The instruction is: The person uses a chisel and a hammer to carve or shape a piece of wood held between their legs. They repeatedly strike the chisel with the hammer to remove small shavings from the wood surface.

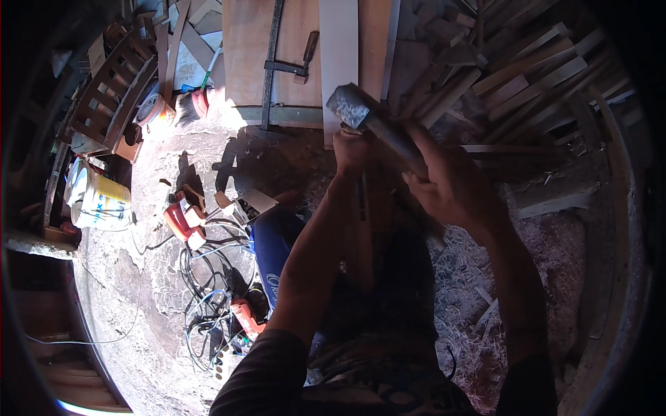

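Observation:
My right hand [454, 184] is closed round a thick, dark mallet [392, 142] with a pale, worn end. That end hangs just above my left hand [352, 149], which is clenched round what looks like a chisel. Only a small brownish tip of the chisel [349, 130] shows over the fist; its blade is hidden. Below the left fist, a wooden piece [359, 243] with a dark narrow slot lies between my legs. In the shade, its far end is hard to make out.
Ahead stand pale boards [340, 55] and a bar clamp [270, 69]. Scrap wood [520, 76] is heaped at far right, with shavings [472, 305] below. Leftward lie a red power tool [184, 218], an orange drill [246, 317], tangled cables [208, 270] and a white bucket [100, 197].

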Demonstrator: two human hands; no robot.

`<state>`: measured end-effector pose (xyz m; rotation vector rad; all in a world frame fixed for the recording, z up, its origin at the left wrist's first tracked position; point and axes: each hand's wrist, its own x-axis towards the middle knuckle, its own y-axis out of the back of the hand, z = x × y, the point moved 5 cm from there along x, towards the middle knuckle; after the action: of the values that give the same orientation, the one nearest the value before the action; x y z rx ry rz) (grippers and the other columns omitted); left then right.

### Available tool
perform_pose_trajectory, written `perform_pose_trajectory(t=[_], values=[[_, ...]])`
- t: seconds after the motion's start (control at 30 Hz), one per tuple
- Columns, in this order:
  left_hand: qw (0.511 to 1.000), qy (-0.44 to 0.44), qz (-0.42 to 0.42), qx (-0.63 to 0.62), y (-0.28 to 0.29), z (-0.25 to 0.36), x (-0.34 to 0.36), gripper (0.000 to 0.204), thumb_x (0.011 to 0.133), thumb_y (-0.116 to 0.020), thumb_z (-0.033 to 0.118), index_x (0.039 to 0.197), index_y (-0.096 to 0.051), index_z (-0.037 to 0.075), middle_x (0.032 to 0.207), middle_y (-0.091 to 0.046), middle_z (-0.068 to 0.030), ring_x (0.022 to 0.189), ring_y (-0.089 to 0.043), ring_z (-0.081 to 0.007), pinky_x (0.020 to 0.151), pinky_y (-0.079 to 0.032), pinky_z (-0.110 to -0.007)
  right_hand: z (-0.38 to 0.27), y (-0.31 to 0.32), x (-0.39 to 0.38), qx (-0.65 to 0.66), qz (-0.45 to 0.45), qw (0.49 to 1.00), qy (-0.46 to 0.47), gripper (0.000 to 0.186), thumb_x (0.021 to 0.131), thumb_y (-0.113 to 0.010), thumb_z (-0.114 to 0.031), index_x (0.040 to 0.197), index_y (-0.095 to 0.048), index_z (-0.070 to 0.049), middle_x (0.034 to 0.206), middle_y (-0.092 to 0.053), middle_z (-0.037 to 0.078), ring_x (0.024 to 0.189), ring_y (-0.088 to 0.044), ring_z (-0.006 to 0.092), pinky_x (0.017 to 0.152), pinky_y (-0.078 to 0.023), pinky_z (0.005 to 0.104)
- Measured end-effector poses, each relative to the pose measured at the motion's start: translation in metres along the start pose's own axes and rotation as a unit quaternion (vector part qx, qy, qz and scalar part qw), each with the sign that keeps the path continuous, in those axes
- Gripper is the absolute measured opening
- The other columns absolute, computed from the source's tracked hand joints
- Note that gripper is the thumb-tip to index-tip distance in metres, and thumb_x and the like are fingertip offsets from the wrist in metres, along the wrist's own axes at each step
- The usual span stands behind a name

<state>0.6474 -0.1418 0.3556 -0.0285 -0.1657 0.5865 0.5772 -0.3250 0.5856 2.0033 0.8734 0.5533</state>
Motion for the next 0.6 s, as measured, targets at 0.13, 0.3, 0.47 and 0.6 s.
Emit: perform_pose_trajectory(t=[0.13,0.3,0.47,0.6], values=[[0.998,0.029,0.016,-0.045,-0.012,0.004,-0.002,0.016,0.083,-0.071,0.015,0.086,-0.072,-0.002,0.077,-0.071,-0.0031,0.074,-0.065,-0.0088,0.066,-0.052,-0.029,-0.039,0.089,0.025,-0.038,0.289,0.943,0.160,0.053,0.090,-0.065,-0.009,0.138,-0.045,-0.007,0.076,-0.064,0.012,0.067,-0.064,0.0192,0.064,-0.051,0.0332],[0.999,-0.017,0.002,-0.049,-0.010,0.020,-0.023,0.015,0.080,-0.072,0.005,0.094,-0.072,0.000,0.090,-0.071,-0.0019,0.081,-0.064,-0.0096,0.071,-0.053,-0.027,-0.026,0.068,0.045,-0.052,0.270,0.949,0.156,0.048,0.090,-0.060,-0.003,0.134,-0.043,-0.006,0.083,-0.062,0.015,0.070,-0.060,0.0240,0.067,-0.051,0.0379],[0.978,-0.193,-0.011,-0.073,-0.013,0.046,-0.081,0.022,0.082,-0.072,0.011,0.101,-0.070,-0.001,0.095,-0.072,-0.0049,0.084,-0.066,-0.0110,0.074,-0.053,-0.029,0.054,-0.050,-0.010,-0.082,-0.046,0.995,-0.027,0.063,0.082,-0.061,-0.003,0.141,-0.037,-0.006,0.088,-0.067,0.027,0.084,-0.068,0.0437,0.071,-0.053,0.0511],[0.974,-0.199,-0.010,-0.105,-0.019,0.057,-0.084,0.018,0.084,-0.071,0.012,0.097,-0.071,-0.001,0.090,-0.072,-0.0042,0.082,-0.065,-0.0092,0.072,-0.053,-0.028,0.029,-0.034,-0.034,-0.010,-0.007,0.999,-0.032,0.058,0.082,-0.064,-0.004,0.136,-0.042,-0.005,0.091,-0.066,0.026,0.084,-0.069,0.0405,0.075,-0.055,0.0490]])
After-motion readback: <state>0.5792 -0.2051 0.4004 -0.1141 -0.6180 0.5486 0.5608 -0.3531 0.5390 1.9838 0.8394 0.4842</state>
